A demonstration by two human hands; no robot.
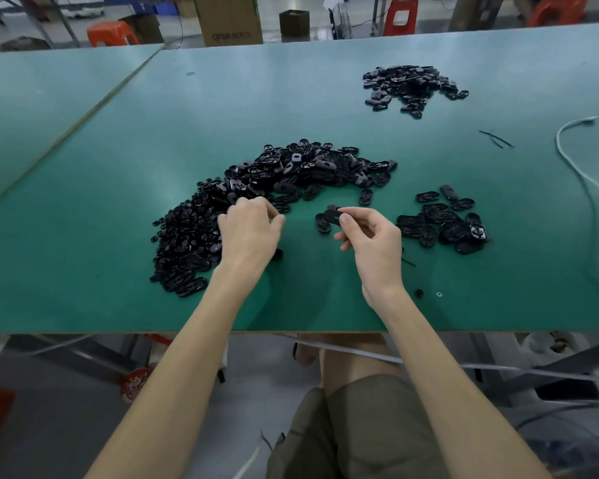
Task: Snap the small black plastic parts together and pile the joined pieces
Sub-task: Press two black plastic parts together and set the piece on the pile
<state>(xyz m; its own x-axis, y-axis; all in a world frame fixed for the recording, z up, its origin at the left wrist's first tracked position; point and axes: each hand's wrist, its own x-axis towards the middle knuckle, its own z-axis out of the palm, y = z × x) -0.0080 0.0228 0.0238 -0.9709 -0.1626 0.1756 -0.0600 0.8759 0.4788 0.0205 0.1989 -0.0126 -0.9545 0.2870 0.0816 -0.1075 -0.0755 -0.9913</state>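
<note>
At right hand point(370, 236): flat black oval part point(331, 216) pinched; heap point(291, 171) beyond.

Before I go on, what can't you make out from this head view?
All in the head view:
Left hand: its back hides the fingertips, so whether it pinches a part is unclear.
Black part in the right hand: thumb partly covers it; single or joined, cannot tell.
Far pile: too small to tell joined from loose.
White cable: cut off by the right edge.
</note>
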